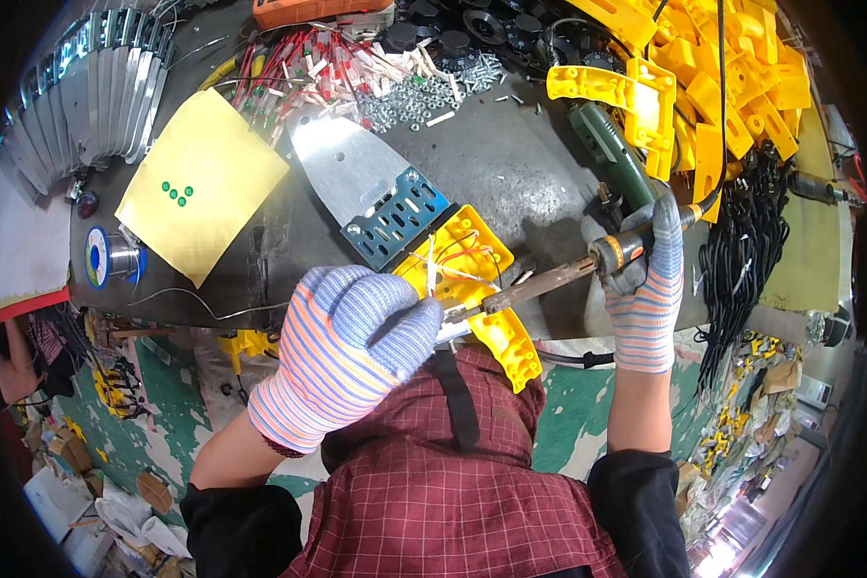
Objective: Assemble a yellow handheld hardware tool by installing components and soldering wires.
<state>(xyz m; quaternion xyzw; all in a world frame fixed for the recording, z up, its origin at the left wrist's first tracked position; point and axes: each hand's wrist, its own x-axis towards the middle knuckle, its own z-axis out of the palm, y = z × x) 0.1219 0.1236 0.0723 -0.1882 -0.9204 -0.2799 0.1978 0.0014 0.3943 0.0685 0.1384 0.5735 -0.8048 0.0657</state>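
My right hand [638, 275], in a striped knit glove, is wrapped round the dark handle of a soldering iron [549, 281]. The iron's tip meets the open yellow plastic housing [474, 258], close to the fingertips of my left hand [352, 323]. My gloved left hand is closed, and a thin solder wire [223, 316] runs into it from a spool [116, 258]. White, orange and dark wires show inside the housing. A flat metal blade plate [342, 159] with a slotted blue-grey bracket [400, 217] is joined to the housing. The exact joint is hidden by my left fingers.
A green screwdriver-like power tool [612, 149] lies beside the heap of yellow housings [732, 77]. Black cords [737, 260] hang over the right edge. Nuts [409, 101], red wired parts [308, 67], yellow paper [202, 183] and stacked metal plates [91, 91] lie across the bench.
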